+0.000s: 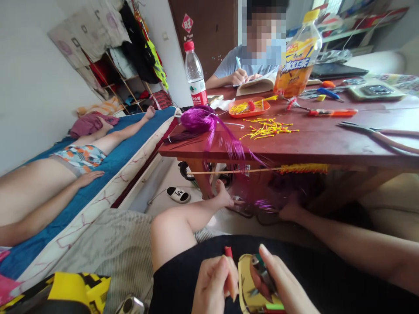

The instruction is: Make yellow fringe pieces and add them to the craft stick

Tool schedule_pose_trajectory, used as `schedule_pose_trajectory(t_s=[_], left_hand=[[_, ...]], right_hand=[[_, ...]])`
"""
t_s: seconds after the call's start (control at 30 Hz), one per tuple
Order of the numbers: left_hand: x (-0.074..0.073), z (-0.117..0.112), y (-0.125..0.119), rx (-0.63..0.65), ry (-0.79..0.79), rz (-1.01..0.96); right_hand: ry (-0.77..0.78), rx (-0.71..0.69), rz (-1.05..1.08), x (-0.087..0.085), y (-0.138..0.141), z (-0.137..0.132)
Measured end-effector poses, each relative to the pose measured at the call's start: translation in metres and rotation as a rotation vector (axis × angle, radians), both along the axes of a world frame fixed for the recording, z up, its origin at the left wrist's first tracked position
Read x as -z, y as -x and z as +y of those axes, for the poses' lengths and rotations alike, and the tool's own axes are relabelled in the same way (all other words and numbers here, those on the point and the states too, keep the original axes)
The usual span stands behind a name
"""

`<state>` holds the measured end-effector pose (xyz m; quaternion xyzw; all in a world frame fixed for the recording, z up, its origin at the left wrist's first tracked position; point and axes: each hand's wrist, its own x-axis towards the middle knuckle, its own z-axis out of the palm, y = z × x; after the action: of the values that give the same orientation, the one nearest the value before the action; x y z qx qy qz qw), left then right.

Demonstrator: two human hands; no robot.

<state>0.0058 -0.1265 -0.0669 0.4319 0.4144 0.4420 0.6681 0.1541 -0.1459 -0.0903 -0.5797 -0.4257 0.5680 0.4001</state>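
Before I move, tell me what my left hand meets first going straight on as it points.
Probably the shiny purple strands hanging off the red-brown wooden table, or the thin pale wooden stick there; depth is unclear.

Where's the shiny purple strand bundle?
In the head view, the bundle lies at left on the red wooden table, by the red-capped clear plastic bottle.

- Tray (pixel 241 267) on lap (pixel 176 274), between left hand (pixel 214 279) and right hand (pixel 279 274)
- Tabletop (pixel 327 141) ahead, bed (pixel 131 138) to left
- Tabletop, left to right: tinsel bundle (pixel 196 118), stem pile (pixel 269 129), pliers (pixel 373 131)
- Dish (pixel 240 115) behind stem pile
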Motion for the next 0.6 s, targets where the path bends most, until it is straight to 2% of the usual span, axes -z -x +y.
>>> schedule_pose_trajectory(t_s=[0.2,0.33,0.47,0.6], left_hand=[[-0.002,-0.005,-0.004,-0.008,0.062,-0.094],[-0.004,-0.004,-0.006,-0.016,0.081,-0.132],[-0.003,-0.003,-0.005,-0.019,0.099,-0.156],[-0.002,-0.004,-0.005,-0.028,0.11,-0.165]], right_hand=[[0.046,0.216,0.082,0.014,0.019,0.005],[0.006,0.341,0.133,0.021,0.027,0.002],[-0.053,0.396,0.161,0.027,0.034,-0.002],[-0.012,0.42,0.186,0.029,0.036,-0.003]])
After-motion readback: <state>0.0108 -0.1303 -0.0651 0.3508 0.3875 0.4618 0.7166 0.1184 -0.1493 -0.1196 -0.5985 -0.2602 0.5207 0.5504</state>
